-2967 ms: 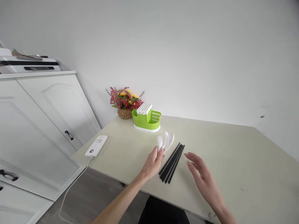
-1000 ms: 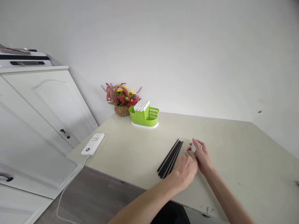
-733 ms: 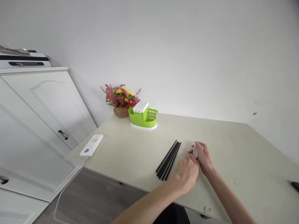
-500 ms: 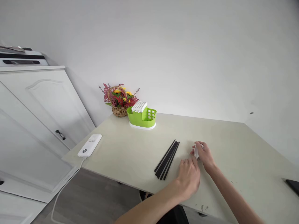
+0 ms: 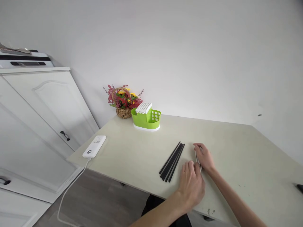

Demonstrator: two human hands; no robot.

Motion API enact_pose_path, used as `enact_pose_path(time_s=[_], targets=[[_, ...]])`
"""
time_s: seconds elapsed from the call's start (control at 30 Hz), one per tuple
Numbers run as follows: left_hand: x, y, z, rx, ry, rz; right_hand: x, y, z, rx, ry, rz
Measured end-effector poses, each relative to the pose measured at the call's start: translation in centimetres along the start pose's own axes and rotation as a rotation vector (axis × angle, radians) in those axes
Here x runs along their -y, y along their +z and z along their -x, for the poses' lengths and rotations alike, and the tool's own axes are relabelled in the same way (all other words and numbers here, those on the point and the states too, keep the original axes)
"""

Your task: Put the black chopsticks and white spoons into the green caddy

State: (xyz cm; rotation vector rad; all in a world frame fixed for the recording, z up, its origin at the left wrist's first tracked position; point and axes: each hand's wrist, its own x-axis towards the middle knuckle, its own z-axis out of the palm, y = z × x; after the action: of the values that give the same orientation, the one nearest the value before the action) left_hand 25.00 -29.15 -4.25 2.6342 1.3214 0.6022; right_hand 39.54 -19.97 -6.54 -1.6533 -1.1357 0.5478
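My right hand (image 5: 204,158) rests low over the table, its fingers closed round a slim white object (image 5: 200,168) that is mostly hidden, so its kind cannot be told. Close beside it, my left hand (image 5: 191,181) is curled with its knuckles up. Its thumb and index finger meet the near end of the white object, and what they pinch is hidden. Just left of my hands, several black chopsticks (image 5: 172,162) lie on the table in a loose, slightly fanned bundle.
A green caddy (image 5: 145,121) with a white base and slotted top stands at the back, beside a wicker basket of flowers (image 5: 123,112). At the left edge lies a white power bank (image 5: 95,146) with a cable hanging down. A dark object (image 5: 300,188) sits far right.
My right hand has turned over the white object, hiding more of it. The left hand stays close against it. The whole view has shifted slightly, and the chopsticks lie as before.
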Motion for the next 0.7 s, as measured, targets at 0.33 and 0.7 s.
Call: enact_pose_path(time_s=[0.33, 0.7], targets=[[0.0, -0.2, 0.2, -0.047, 0.010, 0.043, -0.5, -1.3, 0.2, 0.082, -0.076, 0.015], [0.1, -0.9, 0.3, -0.032, 0.029, 0.121, -1.2, -1.4, -0.1, 0.033, -0.091, -0.004]])
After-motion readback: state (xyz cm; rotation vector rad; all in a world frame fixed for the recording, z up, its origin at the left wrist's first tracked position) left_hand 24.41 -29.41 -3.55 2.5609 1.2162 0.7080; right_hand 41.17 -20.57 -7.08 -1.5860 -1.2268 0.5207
